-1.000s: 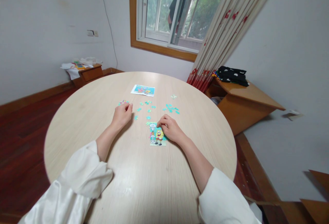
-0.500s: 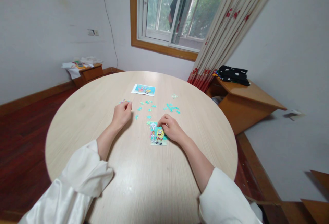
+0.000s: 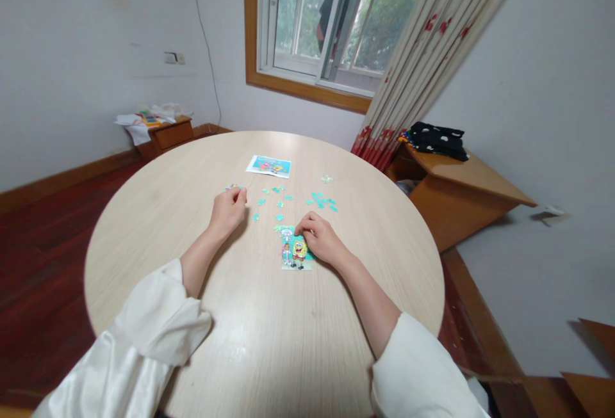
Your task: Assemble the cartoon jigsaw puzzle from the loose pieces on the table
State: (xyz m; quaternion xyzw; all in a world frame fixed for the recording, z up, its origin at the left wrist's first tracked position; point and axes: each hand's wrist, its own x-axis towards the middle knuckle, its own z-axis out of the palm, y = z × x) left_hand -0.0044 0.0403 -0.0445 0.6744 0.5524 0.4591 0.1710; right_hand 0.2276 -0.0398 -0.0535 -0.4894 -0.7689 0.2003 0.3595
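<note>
A partly assembled cartoon jigsaw (image 3: 294, 253) lies near the middle of the round wooden table (image 3: 144, 226). My right hand (image 3: 321, 239) rests on its upper right edge with the fingers curled and pressed down on the pieces. My left hand (image 3: 229, 208) sits to the left, fingers pinched together near a small multicoloured piece (image 3: 233, 187); whether it holds anything is hidden. Several loose turquoise pieces (image 3: 323, 201) are scattered beyond both hands. A printed reference picture (image 3: 269, 166) lies further back on the table.
A low wooden desk (image 3: 461, 184) with black dotted cloth (image 3: 436, 138) stands to the right. A small cabinet with papers (image 3: 158, 127) is by the left wall. Behind the table are a window (image 3: 331, 21) and a curtain (image 3: 423, 47).
My left hand drew slightly back and up toward the small coloured piece. My right hand stayed on the jigsaw. The camera tilted a little.
</note>
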